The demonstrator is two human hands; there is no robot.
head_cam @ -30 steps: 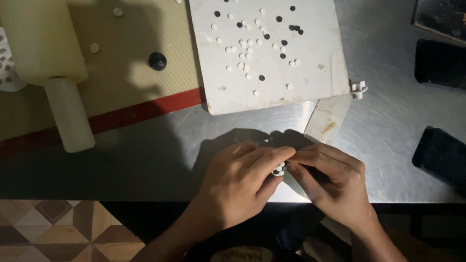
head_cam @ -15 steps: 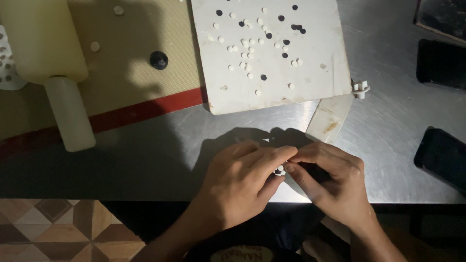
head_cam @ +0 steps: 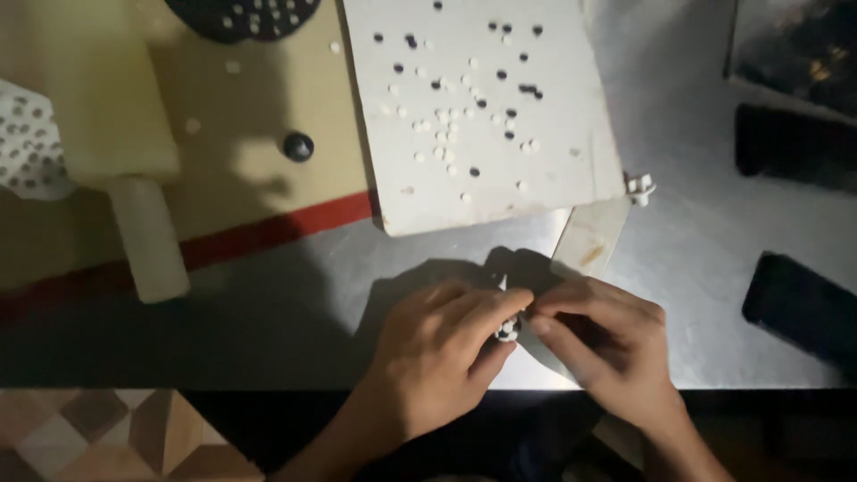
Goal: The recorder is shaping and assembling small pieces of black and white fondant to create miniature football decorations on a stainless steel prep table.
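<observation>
My left hand (head_cam: 442,353) and my right hand (head_cam: 607,344) meet fingertip to fingertip over the metal table's (head_cam: 295,312) front edge. Between them they pinch a small white part (head_cam: 507,328) with a dark spot; most of it is hidden by the fingers. Beyond the hands lies a white board (head_cam: 536,192) scattered with several small white and black round pieces (head_cam: 446,120). A strip of pale material (head_cam: 591,241) runs from under the board toward my right hand.
A tan mat with a red edge (head_cam: 268,236) lies at left, bearing a cream block with a cylindrical handle (head_cam: 147,236) and a black knob (head_cam: 298,146). A small white clip (head_cam: 640,187) sits by the board's corner. Dark flat objects (head_cam: 799,308) lie at right.
The view has drifted slightly downward, so the board and mat sit higher in frame. Both hands stay together on the small part, fingers shifting only a little.
</observation>
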